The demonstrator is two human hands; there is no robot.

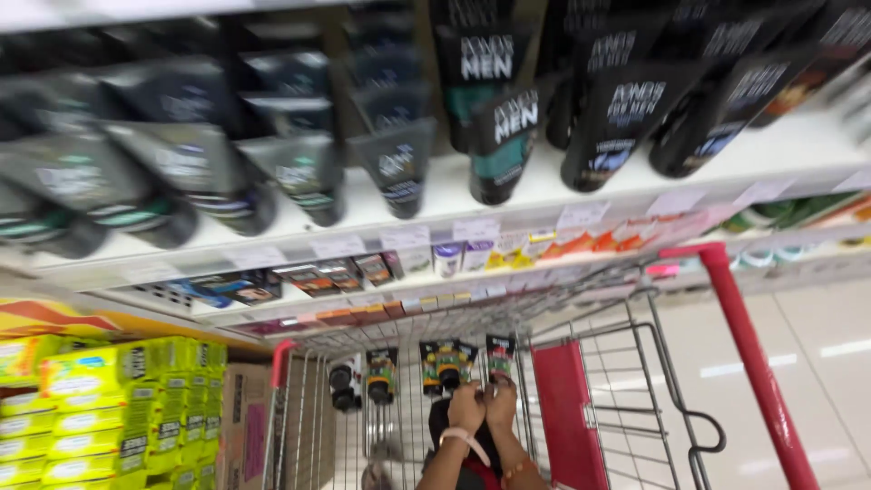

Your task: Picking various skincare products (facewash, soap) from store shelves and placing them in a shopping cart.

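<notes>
Down inside the wire shopping cart (635, 363), both hands are working close together at a row of dark tubes. The left hand (466, 407), with a pale band at the wrist, is curling over a black tube (448, 363), and the right hand (500, 406) is pressing against it side by side, its fingers reaching up to a second dark tube (500, 356) just above the fingertips. The picture is blurring with motion, so whether the fingers are pinching the tubes or only resting on them I cannot tell; they are looking bunched together rather than spread.

Two more tubes (381, 374) are standing to the left of the fingers, upright on their caps against the cart's wire wall. Doing this well seems to call for keeping each tube upright and gripping low near the cap, so that its neighbours are not being knocked over. Above the fingers the shelf (544, 195) is carrying rows of similar dark tubes, and well to the left yellow-green boxes (118, 399) are sitting stacked. The red cart handle (753, 363) is running off to the right of the hands.
</notes>
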